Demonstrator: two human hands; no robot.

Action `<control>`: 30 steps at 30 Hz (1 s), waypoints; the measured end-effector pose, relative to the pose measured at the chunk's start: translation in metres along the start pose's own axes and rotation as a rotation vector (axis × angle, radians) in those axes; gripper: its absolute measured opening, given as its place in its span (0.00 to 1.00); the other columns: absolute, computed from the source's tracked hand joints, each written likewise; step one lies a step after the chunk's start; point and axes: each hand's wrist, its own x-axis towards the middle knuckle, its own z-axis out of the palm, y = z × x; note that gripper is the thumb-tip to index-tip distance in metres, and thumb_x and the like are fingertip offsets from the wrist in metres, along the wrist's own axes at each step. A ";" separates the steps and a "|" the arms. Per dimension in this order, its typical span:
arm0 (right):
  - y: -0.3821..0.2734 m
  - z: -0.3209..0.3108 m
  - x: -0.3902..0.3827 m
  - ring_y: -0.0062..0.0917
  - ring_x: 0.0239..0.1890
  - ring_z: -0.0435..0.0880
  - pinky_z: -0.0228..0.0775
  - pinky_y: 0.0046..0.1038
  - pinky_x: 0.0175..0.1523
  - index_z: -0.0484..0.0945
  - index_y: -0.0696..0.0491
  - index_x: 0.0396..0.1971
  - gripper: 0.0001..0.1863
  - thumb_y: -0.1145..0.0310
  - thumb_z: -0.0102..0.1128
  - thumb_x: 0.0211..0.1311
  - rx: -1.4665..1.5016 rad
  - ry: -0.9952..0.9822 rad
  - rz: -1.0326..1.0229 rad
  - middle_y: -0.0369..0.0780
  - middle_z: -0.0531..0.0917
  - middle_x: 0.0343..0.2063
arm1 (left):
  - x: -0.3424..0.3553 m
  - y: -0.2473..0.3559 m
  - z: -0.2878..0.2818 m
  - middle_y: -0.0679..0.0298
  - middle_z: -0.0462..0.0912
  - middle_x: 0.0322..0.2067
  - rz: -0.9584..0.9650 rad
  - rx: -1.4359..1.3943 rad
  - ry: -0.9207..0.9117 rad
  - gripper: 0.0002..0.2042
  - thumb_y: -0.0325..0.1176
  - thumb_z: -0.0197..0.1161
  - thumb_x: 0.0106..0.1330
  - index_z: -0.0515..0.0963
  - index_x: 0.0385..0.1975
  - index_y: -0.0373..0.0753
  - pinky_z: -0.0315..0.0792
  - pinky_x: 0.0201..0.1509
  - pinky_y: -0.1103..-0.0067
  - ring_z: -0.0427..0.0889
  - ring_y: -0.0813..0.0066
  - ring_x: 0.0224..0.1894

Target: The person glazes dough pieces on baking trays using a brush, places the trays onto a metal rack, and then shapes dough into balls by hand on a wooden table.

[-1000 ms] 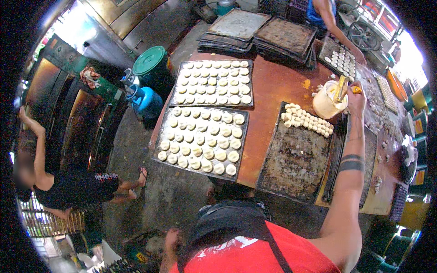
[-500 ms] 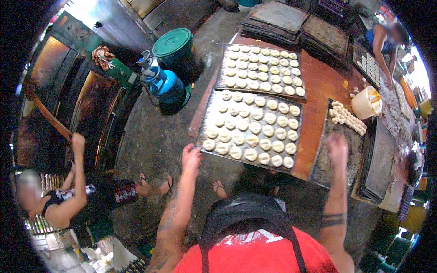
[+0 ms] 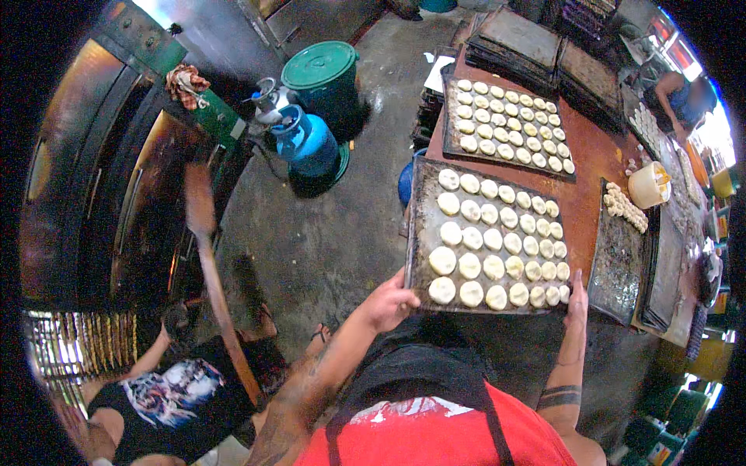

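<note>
A dark metal baking tray [image 3: 426, 225] with rows of pale round dough pieces is held in front of me, tilted a little. My left hand [image 3: 391, 301] is closed on its near left corner, thumb on top. At the near right corner my right hand [image 3: 576, 301] grips the tray's edge, with its fingers partly hidden. Just beyond, a second tray [image 3: 453, 116] of dough rounds lies on the brown table [image 3: 579, 159]. To the right, an oiled tray [image 3: 618, 264] carries a cluster of small dough balls [image 3: 624, 207] at its far end.
On my left a person [image 3: 167, 396] holds a long wooden peel [image 3: 211, 268] before dark ovens [image 3: 148, 202]. A blue gas cylinder [image 3: 308, 147] and green lidded bin [image 3: 322, 74] stand on the floor. Stacked trays [image 3: 513, 39], a white bucket [image 3: 647, 185] and a co-worker [image 3: 674, 97] are farther right.
My right hand has moved from over the oiled tray to the dough tray's right corner. The dough tray has come up and nearer. The other person's peel has swung down toward me.
</note>
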 end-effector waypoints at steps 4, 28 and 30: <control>-0.007 0.082 -0.053 0.34 0.64 0.76 0.65 0.39 0.70 0.71 0.61 0.67 0.38 0.41 0.52 0.75 0.448 -0.155 0.055 0.46 0.77 0.63 | -0.063 0.057 -0.014 0.53 0.76 0.64 0.336 0.126 -0.006 0.45 0.14 0.60 0.48 0.60 0.74 0.39 0.71 0.68 0.63 0.77 0.55 0.64; -0.153 0.389 0.098 0.49 0.69 0.69 0.63 0.57 0.72 0.70 0.51 0.59 0.24 0.72 0.55 0.61 1.455 0.211 0.237 0.44 0.72 0.66 | 0.067 0.495 -0.182 0.44 0.74 0.65 0.757 -0.366 0.061 0.40 0.20 0.54 0.45 0.66 0.68 0.27 0.71 0.73 0.53 0.75 0.46 0.67; -0.160 0.404 0.078 0.50 0.72 0.63 0.66 0.63 0.67 0.57 0.39 0.74 0.44 0.78 0.54 0.55 1.531 0.204 -0.002 0.44 0.64 0.71 | 0.098 0.514 -0.173 0.44 0.75 0.64 0.830 -0.353 0.117 0.39 0.20 0.54 0.46 0.66 0.68 0.27 0.72 0.72 0.53 0.75 0.46 0.66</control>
